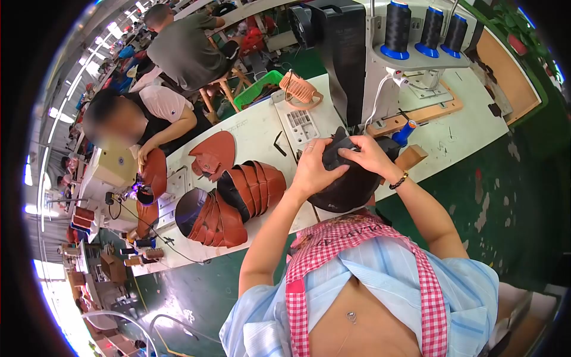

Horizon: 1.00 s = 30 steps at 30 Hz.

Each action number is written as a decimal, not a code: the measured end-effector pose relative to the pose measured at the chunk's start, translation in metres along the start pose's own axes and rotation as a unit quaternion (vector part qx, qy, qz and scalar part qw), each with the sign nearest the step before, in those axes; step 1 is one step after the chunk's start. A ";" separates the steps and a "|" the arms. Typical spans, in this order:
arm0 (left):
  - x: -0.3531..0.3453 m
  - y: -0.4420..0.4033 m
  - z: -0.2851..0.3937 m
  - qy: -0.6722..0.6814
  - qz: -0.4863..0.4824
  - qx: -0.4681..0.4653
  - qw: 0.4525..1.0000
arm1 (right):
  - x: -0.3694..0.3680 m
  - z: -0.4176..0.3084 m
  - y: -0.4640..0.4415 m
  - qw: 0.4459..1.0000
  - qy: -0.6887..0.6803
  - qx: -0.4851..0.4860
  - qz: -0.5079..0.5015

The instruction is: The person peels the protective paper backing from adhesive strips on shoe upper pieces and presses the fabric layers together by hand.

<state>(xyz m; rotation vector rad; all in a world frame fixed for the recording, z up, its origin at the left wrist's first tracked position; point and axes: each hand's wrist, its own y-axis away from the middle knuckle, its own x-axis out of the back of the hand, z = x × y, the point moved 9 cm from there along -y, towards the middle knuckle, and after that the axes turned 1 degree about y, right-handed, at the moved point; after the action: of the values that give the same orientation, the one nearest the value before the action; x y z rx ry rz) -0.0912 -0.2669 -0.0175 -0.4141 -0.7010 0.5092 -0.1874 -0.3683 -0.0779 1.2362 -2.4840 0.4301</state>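
Both hands meet at a dark leather piece [339, 146] in front of the sewing machine [380, 65]. My left hand [315, 169] pinches its left side, thumb and fingers closed on it. On the right side, my right hand [370, 157] grips the same piece with the thumb on top. Below the hands lies a larger dark brown leather part [339, 195], partly covered by them. Stacked brown leather pieces [262, 187] lie to the left, beside a second stack [217, 220] and a flat brown piece [217, 152].
Black thread spools [397, 30] stand on the machine. A blue spool [404, 132] and a small cardboard box [411, 157] are right of my hands. A co-worker [154, 119] handles brown leather at another machine [107, 166]. A green basket [257, 89] sits beyond the table.
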 end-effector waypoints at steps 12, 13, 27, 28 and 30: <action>-0.006 -0.008 -0.009 0.127 -0.113 0.174 0.970 | 0.028 -0.051 0.008 0.995 -0.046 0.038 -0.077; -0.002 -0.009 0.002 0.095 -0.102 0.154 0.978 | 0.031 -0.063 0.009 0.996 -0.046 0.059 -0.054; -0.017 0.008 -0.028 0.406 -0.169 0.408 0.800 | 0.049 -0.118 0.018 0.949 0.158 0.224 0.156; -0.017 0.012 -0.030 0.421 -0.144 0.414 0.794 | 0.051 -0.138 0.027 0.915 0.236 0.263 0.195; -0.011 0.012 -0.027 0.433 -0.093 0.410 0.797 | 0.039 -0.157 0.045 0.868 0.317 0.312 0.220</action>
<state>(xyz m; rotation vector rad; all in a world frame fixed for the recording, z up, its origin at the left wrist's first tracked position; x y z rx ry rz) -0.0829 -0.2681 -0.0482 0.2643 0.3999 0.3336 -0.2209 -0.3061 0.0749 0.5139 -2.0484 1.5705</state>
